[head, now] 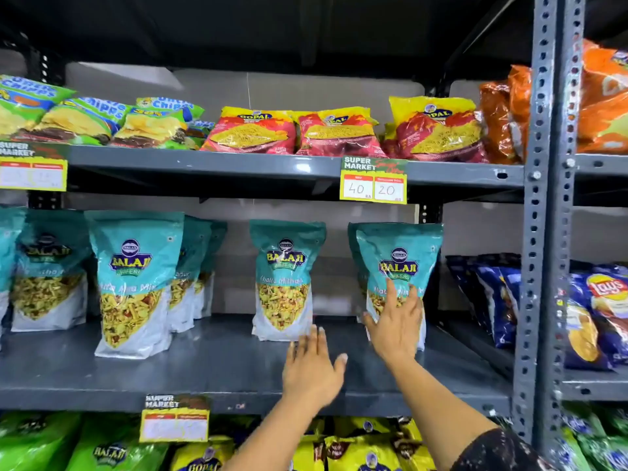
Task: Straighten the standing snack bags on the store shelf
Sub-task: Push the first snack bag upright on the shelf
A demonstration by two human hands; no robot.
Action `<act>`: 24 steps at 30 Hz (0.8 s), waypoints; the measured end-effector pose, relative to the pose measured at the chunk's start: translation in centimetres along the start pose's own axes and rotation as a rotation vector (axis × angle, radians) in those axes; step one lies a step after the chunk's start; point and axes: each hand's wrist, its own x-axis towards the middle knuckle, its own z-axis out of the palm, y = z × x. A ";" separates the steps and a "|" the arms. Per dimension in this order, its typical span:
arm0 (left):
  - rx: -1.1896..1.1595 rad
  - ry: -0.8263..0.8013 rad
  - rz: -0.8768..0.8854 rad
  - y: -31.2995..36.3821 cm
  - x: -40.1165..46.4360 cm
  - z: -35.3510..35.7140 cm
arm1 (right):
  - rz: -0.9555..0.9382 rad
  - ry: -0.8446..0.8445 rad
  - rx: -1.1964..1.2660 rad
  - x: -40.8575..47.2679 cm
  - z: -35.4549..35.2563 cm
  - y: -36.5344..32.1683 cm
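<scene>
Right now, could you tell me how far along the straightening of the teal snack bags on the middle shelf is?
Roughly midway, by the look of it. The middle teal bag already stands upright and square. In hand: the right hand lies flat against the rightmost teal bag, which tilts slightly, while the left hand hovers open over the shelf. Left: the tall bag further left sits forward of its row and leans.

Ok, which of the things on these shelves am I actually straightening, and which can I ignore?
Part of the job:
- teal Balaji bag under the right hand
- middle teal bag, just beyond the left hand
- teal bags at left

Just there:
- red Gopal packs
- Lay's bags
- price tag
</scene>
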 end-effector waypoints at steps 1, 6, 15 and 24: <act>0.009 -0.058 -0.005 0.6 0.0 0.8 | 0.016 -0.031 0.004 0.2 0.1 0.4; 0.080 -0.157 -0.070 2.2 0.1 2.8 | 0.030 -0.142 -0.052 1.7 1.3 2.2; 0.141 -0.113 -0.070 2.1 0.1 3.1 | 0.168 -0.189 0.124 1.4 2.2 3.6; 0.157 -0.110 -0.067 2.2 -0.1 3.0 | 0.223 -0.261 0.193 1.6 1.9 4.7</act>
